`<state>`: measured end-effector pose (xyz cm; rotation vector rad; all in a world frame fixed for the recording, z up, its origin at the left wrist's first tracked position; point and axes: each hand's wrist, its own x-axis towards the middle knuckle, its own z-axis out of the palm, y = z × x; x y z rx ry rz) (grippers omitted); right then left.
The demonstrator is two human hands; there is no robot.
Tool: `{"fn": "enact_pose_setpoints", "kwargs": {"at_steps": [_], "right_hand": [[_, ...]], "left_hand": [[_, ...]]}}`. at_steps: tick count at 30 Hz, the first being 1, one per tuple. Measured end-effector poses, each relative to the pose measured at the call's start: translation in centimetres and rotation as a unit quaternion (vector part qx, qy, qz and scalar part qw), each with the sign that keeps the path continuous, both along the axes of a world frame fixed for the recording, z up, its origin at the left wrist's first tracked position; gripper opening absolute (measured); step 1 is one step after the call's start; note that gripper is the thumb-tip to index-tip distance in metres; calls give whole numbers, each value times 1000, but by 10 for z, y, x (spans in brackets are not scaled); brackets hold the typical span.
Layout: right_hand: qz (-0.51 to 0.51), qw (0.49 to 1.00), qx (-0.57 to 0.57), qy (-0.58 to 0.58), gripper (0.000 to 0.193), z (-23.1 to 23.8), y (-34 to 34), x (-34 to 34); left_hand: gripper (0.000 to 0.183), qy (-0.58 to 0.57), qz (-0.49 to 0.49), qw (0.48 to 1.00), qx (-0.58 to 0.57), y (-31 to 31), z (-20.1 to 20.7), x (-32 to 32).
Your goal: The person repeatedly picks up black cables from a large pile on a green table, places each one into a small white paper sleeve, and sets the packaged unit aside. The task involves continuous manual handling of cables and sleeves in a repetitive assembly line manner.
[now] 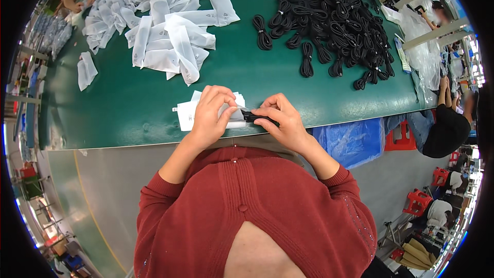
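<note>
Close to the near edge of the green table, my right hand grips a black bundled cable, whose left end meets the mouth of a translucent white bag. My left hand pinches that bag by its edge, thumb against fingers. How far the cable sits inside the bag is hidden by my fingers. Under my left hand lies a small stack of flat white bags on the tabletop.
A pile of filled white bags covers the far left, with one separate bag beside it. Black bundled cables heap at the far right. A blue plastic-lined container stands below the table's right edge. Other people work at both sides.
</note>
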<state>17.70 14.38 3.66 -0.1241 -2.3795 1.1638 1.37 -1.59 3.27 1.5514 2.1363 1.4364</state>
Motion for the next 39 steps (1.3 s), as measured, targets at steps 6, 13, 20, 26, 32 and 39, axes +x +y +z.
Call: {"fn": "enact_pose_setpoints", "kwargs": {"at_steps": [6, 13, 20, 26, 32, 39], "right_hand": [[-121, 981, -136, -72, 36, -2, -16, -21], [-146, 983, 57, 97, 36, 5, 30, -38], [-368, 881, 297, -24, 41, -18, 92, -26], [-331, 895, 282, -98, 41, -43, 101, -23], [-324, 900, 282, -78, 38, -42, 94, -27], [-319, 900, 294, -49, 39, -46, 97, -27]], "left_hand": [[10, -28, -28, 999, 7, 7, 11, 3], [11, -304, 25, 942, 139, 11, 54, -74], [23, -303, 27, 924, 231, 25, 68, -101], [31, -520, -55, 821, 230, 24, 64, -115], [31, -442, -6, 877, 190, 26, 84, -126], [35, -375, 131, 883, 249, 26, 78, -222]]}}
